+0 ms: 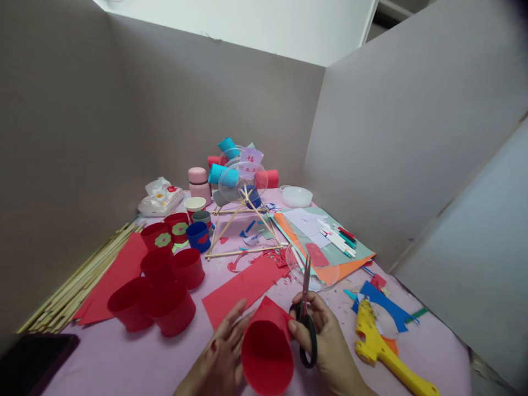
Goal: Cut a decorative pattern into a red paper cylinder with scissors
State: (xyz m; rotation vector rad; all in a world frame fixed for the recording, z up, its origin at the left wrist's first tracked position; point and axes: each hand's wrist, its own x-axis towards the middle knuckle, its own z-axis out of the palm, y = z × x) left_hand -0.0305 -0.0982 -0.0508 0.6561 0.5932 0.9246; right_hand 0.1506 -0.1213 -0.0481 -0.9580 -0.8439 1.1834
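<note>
A rolled red paper cup (268, 352) with a pointed flap at its far edge is held low in front of me, its round mouth facing me. My left hand (225, 349) lies along its left side, fingers stretched out and touching the paper. A small red mark shows on that hand. Black-handled scissors (306, 319) stand in my right hand (325, 341), blades pointing up and away. My right thumb also presses on the cup's right edge. Beyond lies a flat red paper strip (243, 289). Several finished red cups (171, 311) stand to the left.
A stick frame (243, 220) carrying a wheel of paper cups (243, 176) stands at the back. To the right are a yellow glue gun (379, 346), blue paper (381, 305) and markers (340, 242). Bamboo sticks (78, 280) and a phone (37, 360) lie left.
</note>
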